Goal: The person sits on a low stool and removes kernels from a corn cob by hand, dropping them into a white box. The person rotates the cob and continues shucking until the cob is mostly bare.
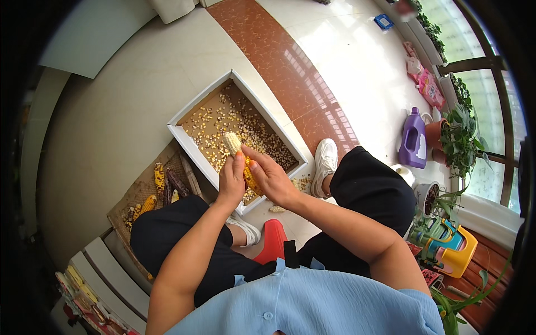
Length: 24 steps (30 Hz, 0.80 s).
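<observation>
Both my hands grip one corn ear in front of me, above the near part of a shallow white-rimmed cardboard box (194,148). The upper end of the corn ear (232,143) is pale and stripped, while its lower part carries orange-yellow kernels. My left hand (230,181) closes on it from the left, with the thumb pressed against it. From the right, my right hand (273,180) wraps round it, fingers bent and thumb against the kernels. Parts of the ear are hidden by the fingers. Loose kernels (223,120), yellow and dark, are scattered over the box bottom.
Several corn ears (148,203), yellow and dark, lie on a brown woven sheet (120,215) beside my left leg. A small pale cob piece (276,209) is on the floor near the box. A red stool (272,240) stands between my legs. Rightward are a purple jug (413,139) and potted plants (460,139).
</observation>
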{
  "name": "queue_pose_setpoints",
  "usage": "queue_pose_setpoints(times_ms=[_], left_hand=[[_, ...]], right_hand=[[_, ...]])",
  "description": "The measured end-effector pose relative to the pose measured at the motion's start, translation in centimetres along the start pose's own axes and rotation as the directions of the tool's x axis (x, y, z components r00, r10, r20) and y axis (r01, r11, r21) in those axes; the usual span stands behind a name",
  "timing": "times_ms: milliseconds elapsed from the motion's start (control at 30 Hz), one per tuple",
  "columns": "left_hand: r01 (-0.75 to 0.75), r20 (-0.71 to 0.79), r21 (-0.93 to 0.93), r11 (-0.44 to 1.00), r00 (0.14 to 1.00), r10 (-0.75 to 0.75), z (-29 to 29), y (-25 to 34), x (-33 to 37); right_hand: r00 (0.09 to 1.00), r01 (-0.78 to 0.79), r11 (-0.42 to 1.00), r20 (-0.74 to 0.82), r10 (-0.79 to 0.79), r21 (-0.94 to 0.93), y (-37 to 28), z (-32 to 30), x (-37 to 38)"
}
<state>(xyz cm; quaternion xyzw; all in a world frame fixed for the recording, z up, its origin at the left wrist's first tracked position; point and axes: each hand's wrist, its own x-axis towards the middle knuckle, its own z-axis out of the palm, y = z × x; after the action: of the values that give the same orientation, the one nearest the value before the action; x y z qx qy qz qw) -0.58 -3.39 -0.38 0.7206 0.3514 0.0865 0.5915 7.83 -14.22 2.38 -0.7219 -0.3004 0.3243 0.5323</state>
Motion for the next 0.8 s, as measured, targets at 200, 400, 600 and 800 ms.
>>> queue_pose_setpoints(times_ms=[200, 400, 600, 800], left_hand=[[-0.050, 0.032, -0.074, 0.996, 0.998, 0.052, 0.1, -1.0, 0.6], [0.289, 0.172, -0.003, 0.957, 0.943, -0.284, -1.0, 0.5, 0.9], [-0.034, -0.007, 0.094, 0.995, 0.999, 0.035, -0.6, 1.4, 0.5], [0.254, 0.164, -0.199, 0.946, 0.961, -0.224, -0.6, 0.8, 0.8]], right_hand=[[0.991, -0.127, 0.990, 0.036, 0.130, -0.066, 0.0, 0.0, -0.1], [0.998, -0.063, 0.992, 0.008, 0.065, -0.106, 0.2, 0.0, -0.3], [0.933, -0.344, 0.879, 0.226, 0.280, 0.329, -0.3, -0.3, -0.3], [0.969, -0.221, 0.923, 0.176, 0.173, 0.315, 0.5, -0.3, -0.1]])
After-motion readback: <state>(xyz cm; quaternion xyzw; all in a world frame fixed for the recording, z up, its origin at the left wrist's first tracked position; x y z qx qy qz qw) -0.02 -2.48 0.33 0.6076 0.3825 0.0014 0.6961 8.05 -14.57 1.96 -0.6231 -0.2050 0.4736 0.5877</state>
